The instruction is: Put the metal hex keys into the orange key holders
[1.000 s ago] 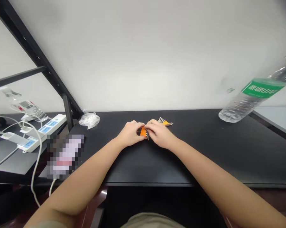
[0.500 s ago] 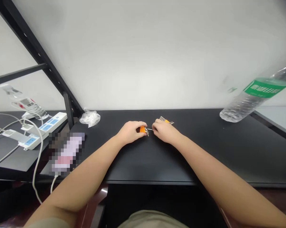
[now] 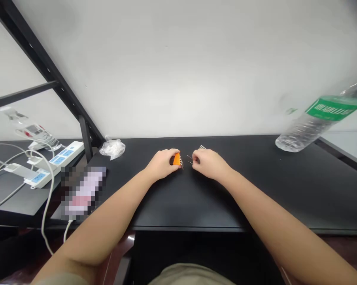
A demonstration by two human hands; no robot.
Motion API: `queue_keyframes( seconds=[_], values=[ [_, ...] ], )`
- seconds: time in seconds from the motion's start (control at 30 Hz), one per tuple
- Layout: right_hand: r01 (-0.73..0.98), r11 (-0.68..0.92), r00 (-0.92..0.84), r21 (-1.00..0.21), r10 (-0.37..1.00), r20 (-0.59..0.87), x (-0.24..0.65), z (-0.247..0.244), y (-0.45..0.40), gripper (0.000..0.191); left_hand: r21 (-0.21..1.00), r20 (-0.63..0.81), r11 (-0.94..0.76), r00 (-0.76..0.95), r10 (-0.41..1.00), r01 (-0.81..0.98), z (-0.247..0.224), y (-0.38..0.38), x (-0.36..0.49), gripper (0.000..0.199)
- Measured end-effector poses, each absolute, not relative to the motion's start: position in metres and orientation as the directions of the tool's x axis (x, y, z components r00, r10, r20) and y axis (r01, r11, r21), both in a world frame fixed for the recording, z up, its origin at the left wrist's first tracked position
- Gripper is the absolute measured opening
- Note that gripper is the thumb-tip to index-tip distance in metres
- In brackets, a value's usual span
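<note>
Left hand (image 3: pixel 161 164) with grip clamped on an orange hex key holder (image 3: pixel 176 159), right hand (image 3: pixel 209 164) with grip pinched on thin steel hex keys (image 3: pixel 189 159), black table (image 3: pixel 178 206) beneath, plastic water bottle (image 3: pixel 303 132) at 2 o'clock, crumpled plastic bag (image 3: pixel 112 149) at 10 o'clock

Hex-key holder (image 3: pixel 176 159) apparently in left hand (image 3: pixel 162 164); power strip (image 3: pixel 64 154) far left.

Bright, even light, faint soft shadows, wide-angle bending toward the frame edges

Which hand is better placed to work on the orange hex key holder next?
Right, probably. The right hand pinches thin hex keys with their tips pointing across the small gap toward the orange holder. The left hand is already occupied gripping that holder.
</note>
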State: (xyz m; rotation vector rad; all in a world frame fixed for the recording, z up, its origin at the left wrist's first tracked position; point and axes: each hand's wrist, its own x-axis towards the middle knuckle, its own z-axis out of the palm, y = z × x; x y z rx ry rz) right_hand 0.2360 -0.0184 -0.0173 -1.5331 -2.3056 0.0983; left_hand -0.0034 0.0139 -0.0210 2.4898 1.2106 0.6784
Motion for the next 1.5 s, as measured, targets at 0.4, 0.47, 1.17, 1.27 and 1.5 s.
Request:
queue_keyframes(
  seconds=[0.4, 0.47, 1.17, 1.27, 1.5],
  values=[
    [0.750, 0.567, -0.451, -0.342, 0.815, 0.363, 0.233, -0.019, -0.016, 0.014, 0.416, 0.298, -0.632, 0.559, 0.774, 0.654, -0.019, 0.011, -0.001, 0.051],
    [0.749, 0.574, -0.460, -0.330, 0.810, 0.364, 0.234, -0.018, -0.017, 0.016, 0.410, 0.292, -0.633, 0.562, 0.774, 0.657, -0.018, 0.011, -0.001, 0.051],
    [0.686, 0.585, -0.404, -0.432, 0.801, 0.442, 0.235, -0.016, -0.019, 0.017, 0.443, 0.281, -0.624, 0.561, 0.779, 0.644, -0.015, 0.006, 0.000, 0.050],
    [0.679, 0.596, -0.415, -0.429, 0.793, 0.446, 0.236, -0.014, -0.019, 0.018, 0.466, 0.266, -0.619, 0.567, 0.780, 0.632, -0.017, 0.006, 0.001, 0.050],
    [0.681, 0.590, -0.411, -0.433, 0.798, 0.441, 0.236, -0.011, -0.021, 0.019, 0.497, 0.264, -0.591, 0.538, 0.801, 0.636, -0.016, 0.007, -0.001, 0.053]
  ],
)
